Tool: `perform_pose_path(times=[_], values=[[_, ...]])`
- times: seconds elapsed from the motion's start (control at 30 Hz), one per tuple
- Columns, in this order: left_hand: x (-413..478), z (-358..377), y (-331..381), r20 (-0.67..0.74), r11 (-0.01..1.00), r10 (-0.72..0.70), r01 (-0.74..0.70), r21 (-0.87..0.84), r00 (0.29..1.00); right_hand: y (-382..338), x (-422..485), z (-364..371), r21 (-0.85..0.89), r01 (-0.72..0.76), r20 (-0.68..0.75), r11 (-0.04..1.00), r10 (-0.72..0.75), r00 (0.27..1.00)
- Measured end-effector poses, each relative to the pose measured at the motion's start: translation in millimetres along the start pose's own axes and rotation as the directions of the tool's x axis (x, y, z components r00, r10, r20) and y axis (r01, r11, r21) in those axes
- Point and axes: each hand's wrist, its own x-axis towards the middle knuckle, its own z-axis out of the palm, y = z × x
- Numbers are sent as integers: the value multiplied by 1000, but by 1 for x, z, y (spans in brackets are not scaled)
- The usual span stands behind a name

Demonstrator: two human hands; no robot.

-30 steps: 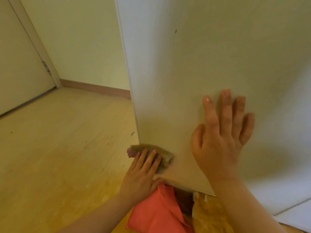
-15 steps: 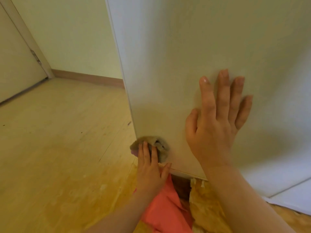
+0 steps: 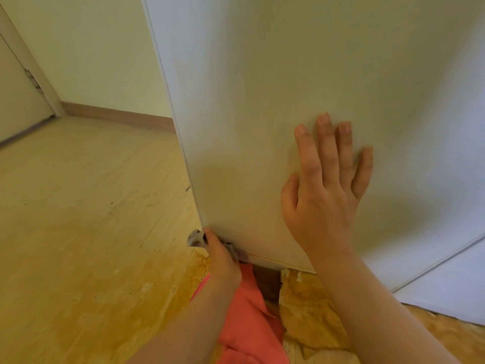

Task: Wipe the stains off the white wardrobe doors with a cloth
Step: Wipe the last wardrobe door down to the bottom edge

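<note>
- Pale wooden floor (image 3: 78, 219) runs back to a brown skirting board (image 3: 118, 116) under a cream wall; a room door (image 3: 15, 101) with a hinge stands at the far left
- white wardrobe door (image 3: 262, 101) fills the upper middle and right, swung out over the floor, its free edge and lower corner nearest the centre
- left hand (image 3: 223, 258) is at that lower corner, fingers curled round a small grey cloth (image 3: 195, 238); the cloth is held against the door's bottom edge and bunches out on both sides of the hand
- right hand (image 3: 320, 206) lies flat on the door face higher up, fingers straight and slightly spread, holding nothing
- coral fabric (image 3: 246, 324) shows under the left forearm; beside it the floor surface is torn and yellow-brown
</note>
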Motion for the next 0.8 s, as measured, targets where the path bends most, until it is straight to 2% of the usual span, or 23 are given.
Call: perform_pose_path(times=[0.07, 0.13, 0.23, 0.3, 0.4, 0.5, 0.67, 0.8], values=[[3, -4, 0, 0, 991, -98, 97, -93, 995, -1, -1, -2, 7, 1, 10, 1000, -1, 1000], [4, -3, -5, 60, 966, -180, 188, -177, 982, 1, -1, -3, 3, 15, 4, 1000, -15, 1000], [-9, 1, -28, 99, 927, -315, 329, -182, 944, 6, -4, -5, 0, 28, 15, 1000, -28, 999], [-27, 8, -46, 167, 872, -418, 446, -201, 893, 10, -8, -7, -6, 31, 23, 1000, -31, 999], [-55, 19, -74, 267, 789, -553, 599, -138, 789, 23, -19, -13, -16, 34, 62, 999, -33, 998], [-64, 21, -62, 263, 780, -569, 613, -129, 779, 31, -29, -16, -39, 26, 84, 999, -23, 996], [-33, 16, 8, 150, 892, -381, 406, -199, 912, 29, -33, -16, -33, -3, 79, 999, 6, 997], [-43, 25, 6, 187, 904, -364, 395, -166, 912, 29, -35, -19, -41, -22, 88, 999, 25, 996]])
